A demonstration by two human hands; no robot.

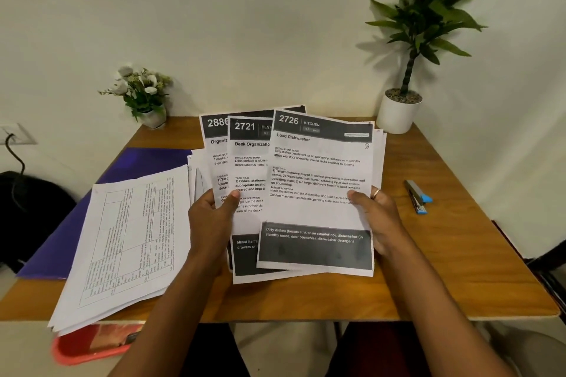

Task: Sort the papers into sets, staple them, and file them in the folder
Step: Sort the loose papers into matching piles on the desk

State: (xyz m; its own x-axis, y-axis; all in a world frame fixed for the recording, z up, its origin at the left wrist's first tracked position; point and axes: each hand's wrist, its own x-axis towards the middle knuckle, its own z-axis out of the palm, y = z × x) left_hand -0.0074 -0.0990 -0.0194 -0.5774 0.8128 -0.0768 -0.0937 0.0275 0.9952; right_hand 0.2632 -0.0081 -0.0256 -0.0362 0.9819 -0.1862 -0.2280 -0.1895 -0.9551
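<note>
Mid-sort; nothing looks stapled or filed yet. Left grip (211,217) curled round left edge of fanned sheets (288,193), thumb on top over the 2721 page (249,162). Right grip (379,217) curled round right edge, thumb pressing the 2726 "Load Dishwasher" page (318,180). Fan tilted up over the bench (444,254), 2886 page (216,144) at back, more sheets behind, count n/a; can't tell if lower edge touches bench. Second stack (128,242) flat on bench to the left, lapping over purple folder (128,165) and overhanging near edge above a red tray (92,346). Stapler (418,196) on bench, right of right grip, apart from fan

Risks (judgement):
- Fan held only at side edges; freeing either grip to reach stapler prob lets loose pages slide + lose order
- Headers differ, so likely separate sets; squaring the whole fan and stapling = wrong grouping
- Rear sheets hidden, easy to miss a stray page
- Stack overhang: forearm bump could tip it off the bench
- Folder half buried; pulling it w/o lifting stack would drag pages
</note>
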